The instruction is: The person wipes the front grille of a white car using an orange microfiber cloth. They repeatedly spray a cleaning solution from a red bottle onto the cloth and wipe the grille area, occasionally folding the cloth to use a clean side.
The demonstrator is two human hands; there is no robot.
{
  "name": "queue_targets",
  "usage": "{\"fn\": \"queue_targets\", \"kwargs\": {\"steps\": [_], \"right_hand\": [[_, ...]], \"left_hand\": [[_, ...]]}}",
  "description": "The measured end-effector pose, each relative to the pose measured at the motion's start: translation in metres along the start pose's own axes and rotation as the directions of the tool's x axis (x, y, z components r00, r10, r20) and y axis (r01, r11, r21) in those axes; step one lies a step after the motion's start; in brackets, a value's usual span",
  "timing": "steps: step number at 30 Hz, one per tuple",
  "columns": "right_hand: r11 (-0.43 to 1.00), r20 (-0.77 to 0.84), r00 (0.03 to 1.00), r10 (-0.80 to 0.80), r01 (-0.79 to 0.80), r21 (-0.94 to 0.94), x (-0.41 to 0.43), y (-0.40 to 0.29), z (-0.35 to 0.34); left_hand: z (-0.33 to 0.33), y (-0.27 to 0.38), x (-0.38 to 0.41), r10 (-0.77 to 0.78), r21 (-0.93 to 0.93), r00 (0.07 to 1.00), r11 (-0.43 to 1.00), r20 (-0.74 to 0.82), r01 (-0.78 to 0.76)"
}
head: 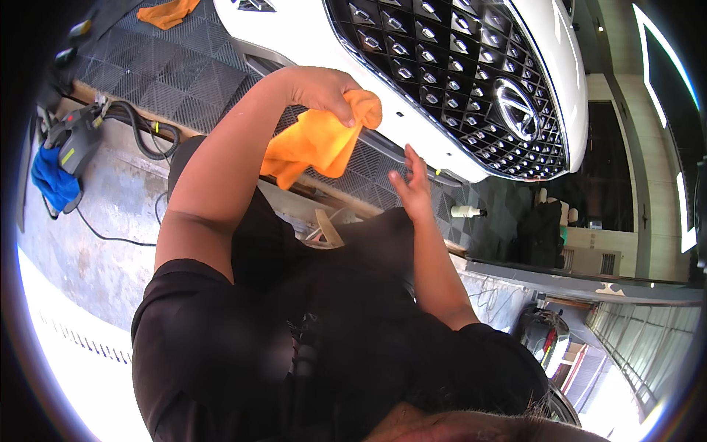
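My left hand (326, 99) grips an orange cloth (317, 141), bunched at the fingers with the rest hanging down. The cloth's bunched end is close to the lower bumper (386, 105) of a white car; I cannot tell whether they touch. My right hand (414, 188) is empty, fingers apart, just short of the same bumper's lower edge. Beyond the hands is the car's black grille (436, 61) with many chrome inserts and a chrome emblem (516, 109).
Another orange cloth (168, 14) lies on the dark grid floor tiles (165, 72). A grey machine (83, 138) with a black hose (138, 138) and a blue cloth (55, 177) stands at left. A white bottle (467, 211) is at right, beyond my right hand.
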State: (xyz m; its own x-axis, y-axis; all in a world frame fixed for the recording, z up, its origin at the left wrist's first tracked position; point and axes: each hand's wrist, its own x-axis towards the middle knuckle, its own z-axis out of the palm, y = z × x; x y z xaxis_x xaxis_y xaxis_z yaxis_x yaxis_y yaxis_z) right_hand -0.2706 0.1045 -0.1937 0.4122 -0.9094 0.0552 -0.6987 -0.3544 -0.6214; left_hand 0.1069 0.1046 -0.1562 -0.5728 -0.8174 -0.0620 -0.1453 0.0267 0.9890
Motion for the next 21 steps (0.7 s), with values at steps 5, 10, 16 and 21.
{"fn": "queue_targets", "kwargs": {"steps": [5, 10, 16, 21], "right_hand": [[0.706, 0.190, 0.955, -0.228, 0.027, 0.707, 0.056, -0.082, 0.022], [0.609, 0.602, 0.794, -0.084, -0.437, 0.662, 0.068, -0.104, 0.030], [0.370, 0.634, 0.764, -0.120, -0.558, 0.742, 0.053, -0.118, 0.042], [0.276, 0.754, 0.654, -0.053, -0.716, 0.641, 0.034, -0.114, 0.079]], "left_hand": [[0.001, 0.002, 0.004, 0.217, -0.361, 0.974, 0.915, 0.062, -0.181], [-0.039, 0.001, -0.031, -0.009, 0.109, 0.958, 0.993, -0.288, 0.042], [-0.055, -0.026, -0.041, 0.069, 0.242, 0.849, 0.968, -0.523, 0.071], [-0.066, -0.057, -0.031, 0.075, 0.454, 0.798, 0.852, -0.598, 0.260]]}}
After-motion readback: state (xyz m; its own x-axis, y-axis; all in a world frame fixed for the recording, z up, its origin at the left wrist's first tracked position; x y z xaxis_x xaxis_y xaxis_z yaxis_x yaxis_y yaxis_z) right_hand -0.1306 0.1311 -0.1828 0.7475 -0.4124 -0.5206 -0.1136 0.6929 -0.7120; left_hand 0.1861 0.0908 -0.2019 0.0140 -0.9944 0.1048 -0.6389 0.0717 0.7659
